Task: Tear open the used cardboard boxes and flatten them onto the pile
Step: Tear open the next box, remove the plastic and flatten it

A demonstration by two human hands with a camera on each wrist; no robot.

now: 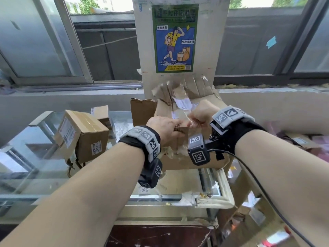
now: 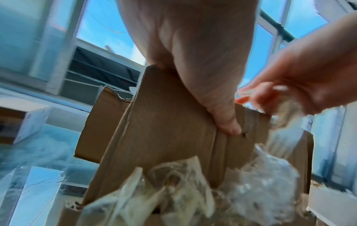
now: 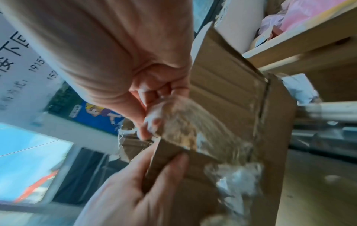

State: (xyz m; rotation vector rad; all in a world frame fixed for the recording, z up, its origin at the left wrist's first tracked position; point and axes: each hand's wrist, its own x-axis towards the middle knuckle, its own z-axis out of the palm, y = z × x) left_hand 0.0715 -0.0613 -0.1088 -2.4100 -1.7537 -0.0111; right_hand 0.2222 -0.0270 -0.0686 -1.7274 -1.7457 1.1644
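Brown boxes sat on the left: a taped small box [image 1: 81, 135] leaned on the glass tabletop [image 1: 26, 168], partly hiding another box [image 1: 102, 114] behind it. In the middle, the left hand [image 1: 166, 128] gripped a flap of the torn cardboard box [image 1: 179, 163], thumb pressed on the card. Beside it, the right hand [image 1: 202, 114] pinched a strip of clear tape [image 3: 185, 120]. Wrist cameras and both hands hid much of that box. Tape scraps looked blurry.
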